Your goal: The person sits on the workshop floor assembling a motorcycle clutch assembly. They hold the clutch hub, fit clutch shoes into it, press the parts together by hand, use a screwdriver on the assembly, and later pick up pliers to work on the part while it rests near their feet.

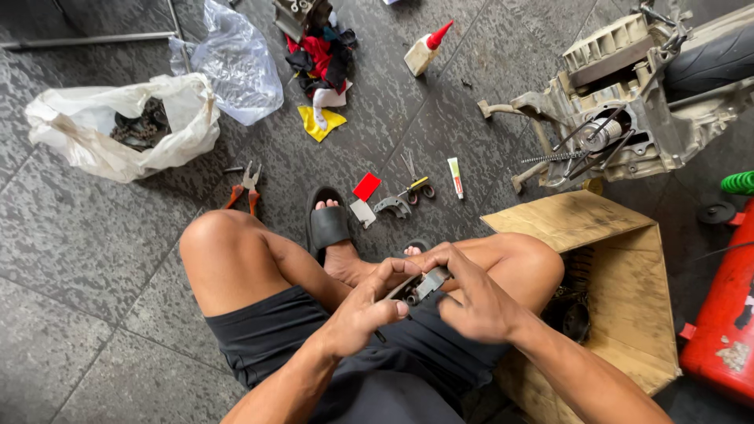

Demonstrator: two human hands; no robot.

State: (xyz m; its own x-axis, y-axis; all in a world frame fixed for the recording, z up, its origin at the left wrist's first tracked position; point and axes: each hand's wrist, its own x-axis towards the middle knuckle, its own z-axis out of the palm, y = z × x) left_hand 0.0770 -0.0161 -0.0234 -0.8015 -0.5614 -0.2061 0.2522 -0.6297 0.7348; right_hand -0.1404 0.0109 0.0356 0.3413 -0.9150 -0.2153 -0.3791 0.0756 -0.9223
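above lap: left hand [363, 308] and right hand [470, 297] both pinching small metal part [424, 284]. likely rigid, light, greasy; grip by edges.

The small metal part [420, 287] between the hands is dark grey and black. The stone floor [78, 251] is grey with a mottled speckle pattern. The pliers [242, 191] have orange handles. The squeeze bottle [425, 49] is cream with a red nozzle. The cardboard box [620, 275] is tan. The container [726, 314] is red.
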